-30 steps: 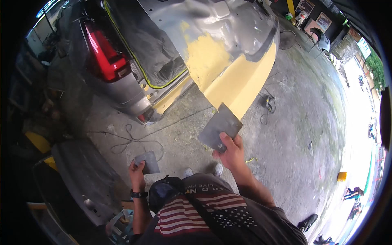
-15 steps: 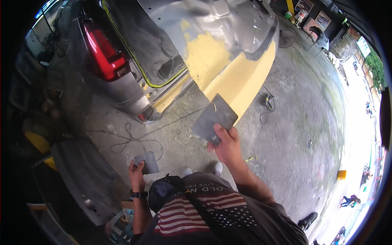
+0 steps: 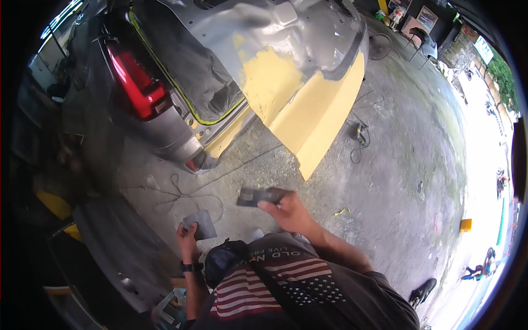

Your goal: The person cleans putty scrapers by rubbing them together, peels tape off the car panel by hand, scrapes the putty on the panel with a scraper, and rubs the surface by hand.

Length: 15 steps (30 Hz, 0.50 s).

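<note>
My left hand grips a flat grey putty spreader by its edge, thumb on top, low over the floor. In my right hand is a second dark grey putty spreader, tilted and a little blurred, with a pale patch on its face. It points toward the left-hand spreader, with a gap between the two. Beyond my hands hangs an opened grey car panel, its lower edge coated in yellow filler. The right-hand spreader is apart from that panel.
A red tail light shows on the car body at left. A cable loops over the concrete floor, and a corded tool lies at right. A dark loose panel stands at lower left. A yellow box sits far right.
My right hand has drawn its spreader away from the panel's lower edge, down and left toward my left hand. The left-hand spreader has shifted slightly; the view has moved a little.
</note>
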Tool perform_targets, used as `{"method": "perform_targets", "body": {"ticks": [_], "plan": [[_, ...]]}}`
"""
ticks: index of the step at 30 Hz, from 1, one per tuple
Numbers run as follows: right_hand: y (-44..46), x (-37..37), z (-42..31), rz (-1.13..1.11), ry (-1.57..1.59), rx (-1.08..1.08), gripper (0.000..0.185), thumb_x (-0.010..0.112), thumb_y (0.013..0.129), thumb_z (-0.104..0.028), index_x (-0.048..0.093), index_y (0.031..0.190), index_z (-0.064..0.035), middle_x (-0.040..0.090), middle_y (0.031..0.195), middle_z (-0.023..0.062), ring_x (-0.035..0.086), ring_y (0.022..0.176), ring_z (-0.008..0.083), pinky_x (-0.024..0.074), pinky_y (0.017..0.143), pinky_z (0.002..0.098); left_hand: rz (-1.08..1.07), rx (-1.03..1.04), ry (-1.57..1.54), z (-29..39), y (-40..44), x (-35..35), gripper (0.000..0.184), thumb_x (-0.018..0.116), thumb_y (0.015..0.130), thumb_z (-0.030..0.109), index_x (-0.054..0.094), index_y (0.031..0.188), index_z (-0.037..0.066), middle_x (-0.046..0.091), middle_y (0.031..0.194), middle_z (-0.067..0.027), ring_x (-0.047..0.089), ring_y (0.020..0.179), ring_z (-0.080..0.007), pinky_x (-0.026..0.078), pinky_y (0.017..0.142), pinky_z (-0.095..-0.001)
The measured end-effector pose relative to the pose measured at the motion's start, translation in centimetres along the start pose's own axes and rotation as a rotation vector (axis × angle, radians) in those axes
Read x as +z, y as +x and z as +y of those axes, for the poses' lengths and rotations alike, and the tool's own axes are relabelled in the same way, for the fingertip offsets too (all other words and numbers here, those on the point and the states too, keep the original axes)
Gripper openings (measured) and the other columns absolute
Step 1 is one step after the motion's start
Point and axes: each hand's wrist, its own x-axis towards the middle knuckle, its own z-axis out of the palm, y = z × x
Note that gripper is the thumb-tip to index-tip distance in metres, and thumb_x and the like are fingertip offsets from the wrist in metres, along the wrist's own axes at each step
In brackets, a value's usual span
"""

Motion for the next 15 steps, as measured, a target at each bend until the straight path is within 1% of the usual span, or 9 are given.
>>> {"method": "perform_targets", "body": {"ticks": [2,3,5,6,8,9,12,13,15], "plan": [[-2.1,-1.3,1.7,-0.151,-0.516,0.046,0.023,0.064,0.095,-0.021,0.069,0.105,-0.0009,0.069,0.093,0.0184,0.065,0.078,0.0332,0.0522,0.075,0.0419,0.006,0.010,0.008,-0.2,0.1,-0.5,0.021,0.065,0.091,0.005,0.066,0.111,0.000,0.068,0.102,-0.0025,0.059,0.089,-0.0130,0.045,0.083,-0.0290],[-3.5,-1.9,3.4,-0.153,-0.518,0.041,0.023,0.064,0.095,-0.021,0.069,0.105,-0.0009,0.069,0.093,0.0184,0.065,0.078,0.0332,0.0522,0.075,0.0419,0.022,-0.003,-0.003,-0.3,0.2,-0.7,0.021,0.065,0.091,0.006,0.066,0.112,0.000,0.068,0.101,-0.0025,0.058,0.090,-0.0132,0.045,0.083,-0.0290],[-6.0,-3.1,6.8,-0.096,-0.421,0.352,0.024,0.059,0.096,-0.010,0.064,0.118,0.0007,0.071,0.096,0.0055,0.067,0.084,0.0165,0.0558,0.071,0.0335,0.038,-0.014,-0.008,-0.6,0.4,-1.4,0.022,0.065,0.091,0.006,0.066,0.112,0.000,0.068,0.101,-0.0024,0.058,0.090,-0.0134,0.045,0.083,-0.0291],[-6.4,-3.5,6.6,-0.092,-0.416,0.353,0.024,0.059,0.096,-0.010,0.064,0.118,0.0007,0.071,0.096,0.0055,0.067,0.084,0.0165,0.0558,0.071,0.0335,0.042,-0.014,0.010,-0.9,0.5,-1.7,0.022,0.065,0.091,0.006,0.065,0.112,-0.001,0.068,0.102,-0.0028,0.058,0.090,-0.0137,0.045,0.083,-0.0291],[-7.8,-3.9,6.0,0.246,0.410,0.497,0.023,0.055,0.097,-0.007,0.063,0.119,-0.0024,0.069,0.100,0.0051,0.067,0.088,0.0195,0.0564,0.072,0.0384,0.027,-0.018,0.048,-1.3,0.8,-2.1,0.022,0.065,0.091,0.006,0.065,0.112,-0.001,0.068,0.102,-0.0033,0.058,0.091,-0.0140,0.045,0.084,-0.0291],[-8.3,-4.2,8.0,0.245,0.684,0.415,0.021,0.053,0.099,-0.007,0.062,0.118,-0.0057,0.069,0.105,0.0060,0.067,0.091,0.0222,0.0560,0.072,0.0424,0.022,-0.030,0.028,-1.4,1.1,-2.0,0.022,0.065,0.091,0.006,0.065,0.112,-0.001,0.068,0.102,-0.0037,0.058,0.091,-0.0142,0.045,0.084,-0.0292],[-7.8,-3.7,10.9,0.339,0.497,0.501,0.018,0.054,0.101,-0.012,0.062,0.116,-0.0074,0.070,0.108,0.0072,0.068,0.092,0.0228,0.0548,0.073,0.0414,-0.029,-0.044,0.032,-1.7,2.0,-1.8,0.022,0.065,0.091,0.006,0.065,0.112,-0.002,0.068,0.103,-0.0044,0.059,0.091,-0.0143,0.045,0.084,-0.0294],[-7.1,-2.9,11.0,0.310,1.067,0.407,0.016,0.057,0.101,-0.016,0.062,0.115,-0.0099,0.070,0.109,0.0072,0.069,0.090,0.0239,0.0540,0.071,0.0415,-0.056,-0.046,0.045,-1.3,2.3,-1.7,0.021,0.065,0.092,0.006,0.065,0.111,-0.002,0.068,0.103,-0.0046,0.059,0.091,-0.0142,0.045,0.085,-0.0294],[-5.8,-1.9,10.0,0.324,1.109,0.386,0.016,0.057,0.101,-0.016,0.063,0.115,-0.0106,0.071,0.109,0.0069,0.069,0.090,0.0239,0.0539,0.071,0.0414,-0.067,-0.025,0.066,-0.4,2.4,-0.9,0.021,0.065,0.092,0.007,0.065,0.111,-0.001,0.067,0.103,-0.0042,0.058,0.091,-0.0141,0.045,0.085,-0.0295]]}}
